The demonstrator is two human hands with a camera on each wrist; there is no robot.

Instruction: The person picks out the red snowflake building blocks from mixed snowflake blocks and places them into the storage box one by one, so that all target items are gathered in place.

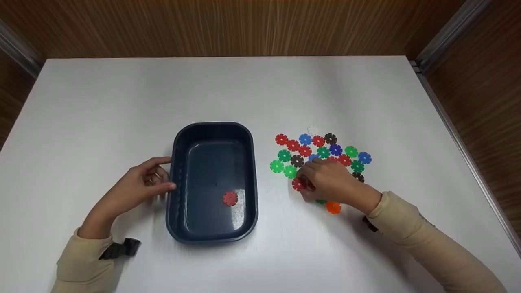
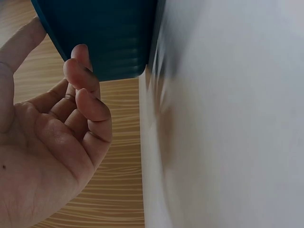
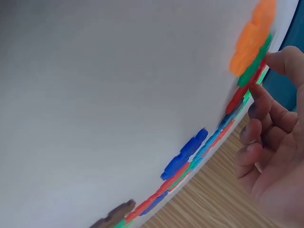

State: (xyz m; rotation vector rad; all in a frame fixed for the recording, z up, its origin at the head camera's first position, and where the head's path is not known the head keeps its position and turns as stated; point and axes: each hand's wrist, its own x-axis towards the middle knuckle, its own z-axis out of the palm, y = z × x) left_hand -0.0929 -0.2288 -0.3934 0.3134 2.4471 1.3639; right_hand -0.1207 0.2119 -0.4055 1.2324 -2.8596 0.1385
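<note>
A dark blue rectangular basin [image 1: 215,241] stands on the white table with one red interlocking disc [image 1: 230,198] lying inside. My left hand [image 1: 136,185] is at the basin's left side, thumb and forefinger touching its rim, the other fingers loosely bent. The left wrist view shows this hand [image 2: 57,128] palm-on beside the basin's wall [image 2: 102,40]. Right of the basin, my right hand [image 1: 331,181] reaches down among flat notched plastic discs and pinches a red disc [image 1: 298,184] between thumb and forefinger. Some discs are hidden beneath that hand.
Several loose discs spread around the right hand, among them a light green disc [image 1: 276,166], a blue disc [image 1: 364,158], a white disc [image 1: 312,130] and an orange disc [image 1: 333,208] nearest me. Wood-grain panels [image 1: 228,28] border the table at the back and right.
</note>
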